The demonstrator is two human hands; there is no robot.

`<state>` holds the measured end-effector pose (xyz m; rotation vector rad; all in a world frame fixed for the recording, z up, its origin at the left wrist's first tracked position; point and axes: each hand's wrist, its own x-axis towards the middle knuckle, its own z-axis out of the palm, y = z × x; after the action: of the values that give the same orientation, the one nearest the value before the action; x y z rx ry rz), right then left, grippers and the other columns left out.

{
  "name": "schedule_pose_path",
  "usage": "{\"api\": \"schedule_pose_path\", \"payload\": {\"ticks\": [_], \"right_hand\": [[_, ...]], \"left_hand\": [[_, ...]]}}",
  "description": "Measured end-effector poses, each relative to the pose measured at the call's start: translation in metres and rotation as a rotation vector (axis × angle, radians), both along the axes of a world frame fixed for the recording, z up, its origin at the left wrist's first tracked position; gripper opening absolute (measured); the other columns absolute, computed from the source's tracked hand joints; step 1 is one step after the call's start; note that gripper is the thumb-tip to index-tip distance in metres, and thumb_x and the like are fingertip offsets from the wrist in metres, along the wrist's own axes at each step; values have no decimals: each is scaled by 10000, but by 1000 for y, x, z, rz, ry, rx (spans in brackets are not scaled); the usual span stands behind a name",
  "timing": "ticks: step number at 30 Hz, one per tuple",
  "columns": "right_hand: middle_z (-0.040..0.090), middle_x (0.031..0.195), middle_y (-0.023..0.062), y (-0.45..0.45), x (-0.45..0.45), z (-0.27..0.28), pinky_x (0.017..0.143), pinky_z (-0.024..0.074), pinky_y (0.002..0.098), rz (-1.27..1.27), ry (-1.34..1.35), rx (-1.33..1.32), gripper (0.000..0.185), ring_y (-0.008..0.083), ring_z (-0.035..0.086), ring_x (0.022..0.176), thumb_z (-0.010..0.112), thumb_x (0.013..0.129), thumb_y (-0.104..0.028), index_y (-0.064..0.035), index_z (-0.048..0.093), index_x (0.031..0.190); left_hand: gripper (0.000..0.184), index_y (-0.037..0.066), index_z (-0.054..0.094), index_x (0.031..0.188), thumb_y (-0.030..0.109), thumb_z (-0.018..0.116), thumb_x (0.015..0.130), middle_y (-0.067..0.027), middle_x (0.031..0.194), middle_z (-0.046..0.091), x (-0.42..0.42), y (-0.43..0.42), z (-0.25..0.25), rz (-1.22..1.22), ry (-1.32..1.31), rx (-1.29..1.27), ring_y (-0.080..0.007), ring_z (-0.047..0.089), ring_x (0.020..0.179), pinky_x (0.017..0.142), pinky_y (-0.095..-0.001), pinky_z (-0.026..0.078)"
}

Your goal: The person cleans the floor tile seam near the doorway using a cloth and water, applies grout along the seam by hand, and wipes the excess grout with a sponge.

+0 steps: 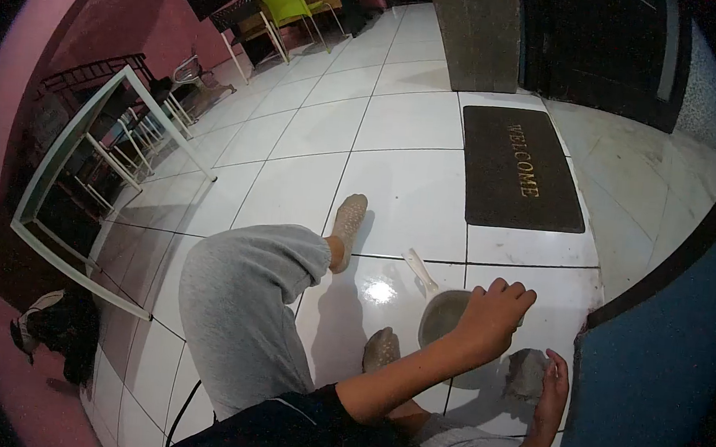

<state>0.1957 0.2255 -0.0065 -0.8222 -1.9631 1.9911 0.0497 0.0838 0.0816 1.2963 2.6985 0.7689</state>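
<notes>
My left hand (492,320) is over the right side of a round bowl (443,316) on the tiles, its fingers bent down and closed. Whatever they grip, if anything, is hidden under the hand. Lower right, my right hand (554,394) curves around the side of a grey, rough-looking lump (524,374), perhaps bunched cloth; its exact kind is unclear. A white, long-handled utensil (420,270) lies just beyond the bowl, its far end near the rim.
A dark WELCOME mat (520,169) lies ahead by the doorway. A blue panel (649,372) borders the right side. A white-framed table (113,179) and a green chair (284,3) stand left. My socked foot (349,223) rests on the white tiles.
</notes>
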Motion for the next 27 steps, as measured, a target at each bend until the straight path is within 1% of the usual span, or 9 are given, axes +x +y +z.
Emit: {"api": "schedule_pose_path", "payload": {"ticks": [2,8,11,13,17,19,23,25,27], "right_hand": [[490,1202,95,0,2,3,963,314,348,-58,-36,62,364,215,446,1111,455,913,-332,-72,503,1163],[479,1224,100,12,13,-2,996,281,361,-96,95,-19,344,230,423,1152,461,908,-300,-66,505,1157],[486,1211,92,17,17,3,958,330,344,-228,10,104,332,221,455,1103,470,898,-278,-56,513,1142],[497,1189,92,21,19,-1,915,371,336,-273,95,-177,318,212,465,1075,469,896,-269,-52,525,1122],[523,1117,103,34,24,-27,829,440,323,-217,196,-180,315,200,518,989,435,929,-278,-69,518,1149],[505,1152,90,30,22,-21,888,390,335,-260,114,-131,302,209,450,1080,452,911,-295,-67,552,1081],[507,1143,91,23,18,-10,921,359,345,-277,53,-28,309,216,447,1092,452,911,-305,-66,556,1077],[513,1149,98,14,13,8,970,308,367,-302,-40,83,322,233,434,1125,453,913,-314,-61,554,1083],[512,1159,103,18,14,2,987,286,378,-271,5,-28,332,241,427,1142,454,913,-324,-60,552,1089]], "left_hand": [[410,67,479,1073,44,636,694,-98,1069,511,0,0,1,8,0,-4,-281,489,994,762,-426,411],[422,69,484,1087,128,646,702,-90,1041,520,18,18,-16,-87,-66,-49,-275,490,982,752,-440,403],[415,67,489,1083,130,638,701,-87,1032,508,29,25,-21,-136,-31,8,-266,477,980,743,-433,404],[403,66,497,1078,134,633,705,-86,1033,503,30,26,-16,-142,-27,-9,-262,469,985,744,-429,403],[353,62,528,1046,154,624,718,-85,1039,502,17,16,-8,-78,-2,-28,-257,461,994,751,-417,394],[339,61,539,1036,157,624,722,-86,1042,503,11,8,-3,-51,2,-33,-258,464,990,756,-416,394],[327,60,556,1024,164,632,723,-90,1045,509,7,4,-4,-31,2,-46,-264,471,983,772,-415,392],[331,61,556,1028,166,634,724,-92,1049,512,10,6,-5,-52,-12,-26,-264,471,988,777,-417,393],[336,62,557,1032,168,637,724,-93,1052,515,14,9,-7,-90,-31,-8,-264,471,993,783,-418,394]]}}
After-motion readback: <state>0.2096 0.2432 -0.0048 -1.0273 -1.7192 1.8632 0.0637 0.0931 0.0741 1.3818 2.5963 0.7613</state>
